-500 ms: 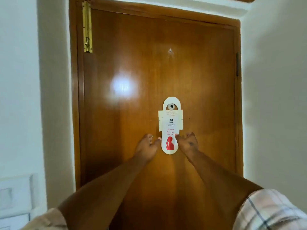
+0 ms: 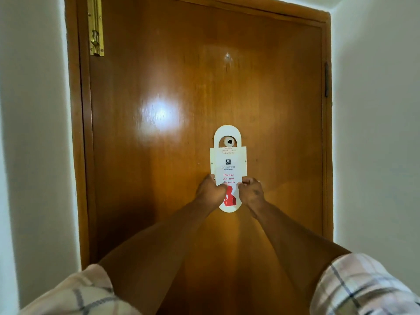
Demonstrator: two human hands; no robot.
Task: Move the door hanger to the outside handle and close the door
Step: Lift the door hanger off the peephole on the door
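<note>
A white door hanger with red "Please do not disturb" text hangs from a small round knob in the middle of a shut wooden door. My left hand grips the hanger's left edge near its lower half. My right hand grips its right edge at the same height. A red figure printed at the hanger's bottom shows between my hands. A cream card lies across the hanger's upper part.
A brass bolt is fixed at the door's top left. A dark hinge sits on the right edge of the frame. White walls close in on both sides of the door.
Both hands have closed in on the hanger's edges, from touching it with loose fingers to gripping it. The view has moved closer to the door.
</note>
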